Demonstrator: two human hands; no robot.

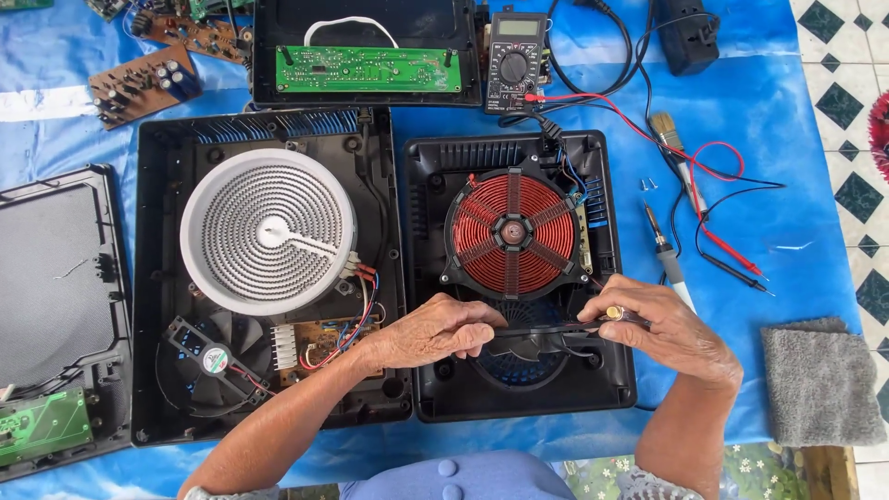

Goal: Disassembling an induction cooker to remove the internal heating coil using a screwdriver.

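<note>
Holding a black cooling fan [528, 335] between both hands, we have it lifted just over the round vent opening at the near end of the right-hand cooker base [519, 278]. Our left hand [435, 331] closes its grip on the fan's left edge, fingers curled over the frame. Our right hand [662, 324] pinches the right edge, and a small brass-coloured piece [612, 314] shows at its fingertips; we cannot tell whether it is a screw or a tool tip. Just beyond the fan sits the copper induction coil [511, 233] with its black spoked holder.

We judge that the fan is being either seated or freed at its mount; which one the view does not settle. Any next move calls for keeping the frame level and the thin fan wires clear of the blades.

To the left lies a second open base with a white ribbed heating element [269, 231] and its own fan [208, 359]. Farther out on the blue-covered bench [815, 111] are a multimeter [516, 60] with red and black leads, a brush [669, 139], a screwdriver [669, 259] and a grey cloth [820, 381].
</note>
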